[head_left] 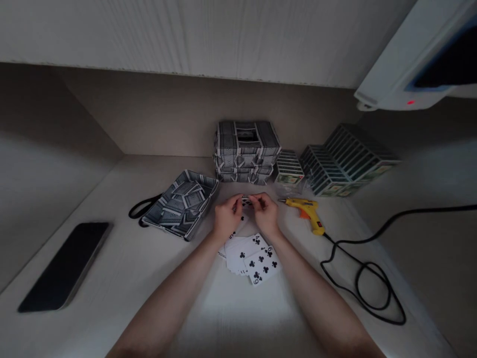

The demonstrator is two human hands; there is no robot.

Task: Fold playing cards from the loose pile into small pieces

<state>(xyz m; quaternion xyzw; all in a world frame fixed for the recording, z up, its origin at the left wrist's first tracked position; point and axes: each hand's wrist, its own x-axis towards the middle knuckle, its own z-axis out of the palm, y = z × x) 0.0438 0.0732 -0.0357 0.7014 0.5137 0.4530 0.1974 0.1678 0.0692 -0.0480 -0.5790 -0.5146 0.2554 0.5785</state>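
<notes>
Between my left hand (228, 213) and my right hand (265, 211) is a playing card (246, 201), its black pips partly showing. Thumb and fingers of both hands are closed on its two sides. Below them on the table lies a loose, fanned pile of playing cards (238, 252), face up, with a six of clubs (262, 265) on top at the right. Left of my hands stands an open tray (182, 233) built of patterned card backs, holding several folded card pieces (185, 200). My fingers hide the edges of the held card.
Behind my hands stand stacked boxes made of cards (244, 149) and rows of card packs (331, 161). A yellow glue gun (305, 209) with a looping black cable (357, 293) lies right. Scissors with black handles (143, 209) and a black phone (65, 268) lie left. A shelf (179, 40) hangs overhead.
</notes>
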